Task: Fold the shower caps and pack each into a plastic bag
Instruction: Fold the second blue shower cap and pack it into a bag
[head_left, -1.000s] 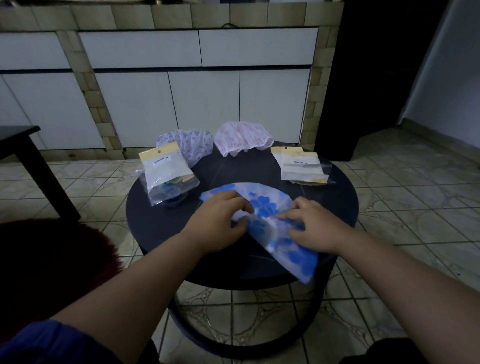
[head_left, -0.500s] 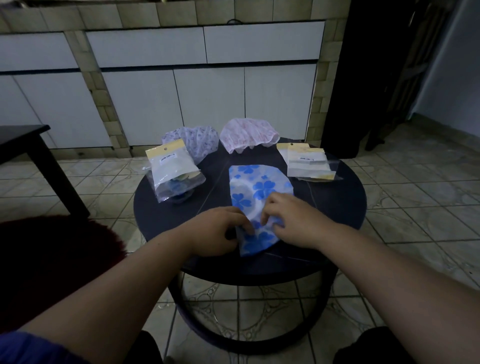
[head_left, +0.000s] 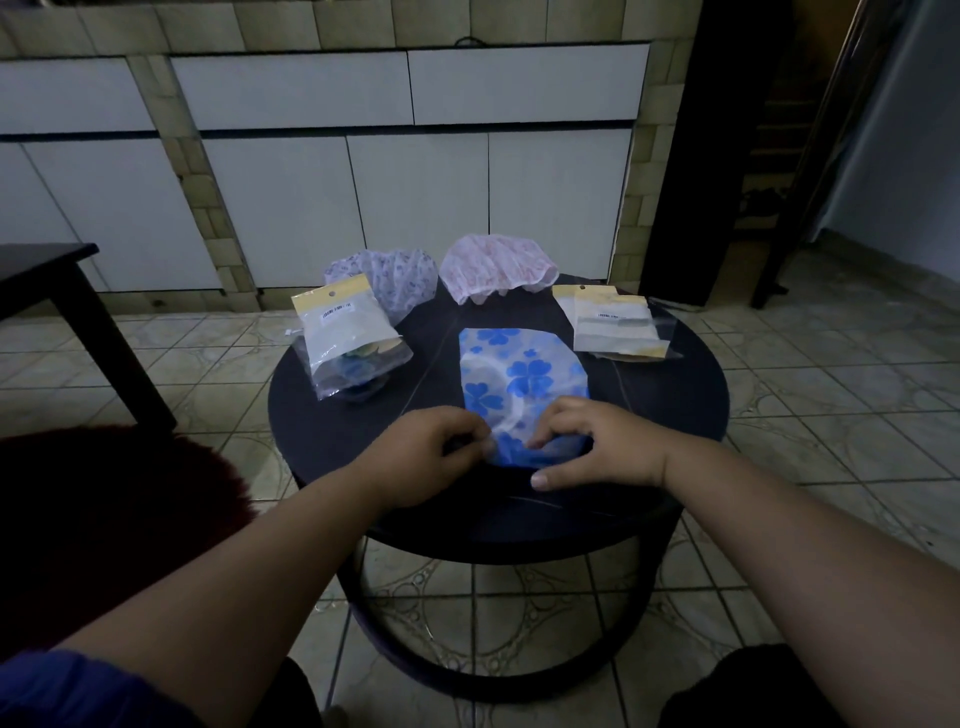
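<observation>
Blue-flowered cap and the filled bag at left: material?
Blue-flowered cap: looks like thin plastic film, slightly glossy, translucent white between printed blue clovers; it lies flat and creases softly. Filled bag: clear, shiny plastic, contents visible through it, with what seems a yellow paper or card header.

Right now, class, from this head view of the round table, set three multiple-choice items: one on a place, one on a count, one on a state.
1. Where is the filled plastic bag?
A. left of the blue clover shower cap
B. right of it
C. on the floor

2. How many unfolded shower caps sit at the round table's far edge?
A. one
B. two
C. four

3. What are both hands doing?
A. hanging idle
B. gripping the blue cap's near edge
C. lifting a bag

Key: 1 A, it lies on the table's left part. 2 B, a lilac-print cap and a pink-print cap. 3 B, left hand and right hand curl on that edge.
</observation>
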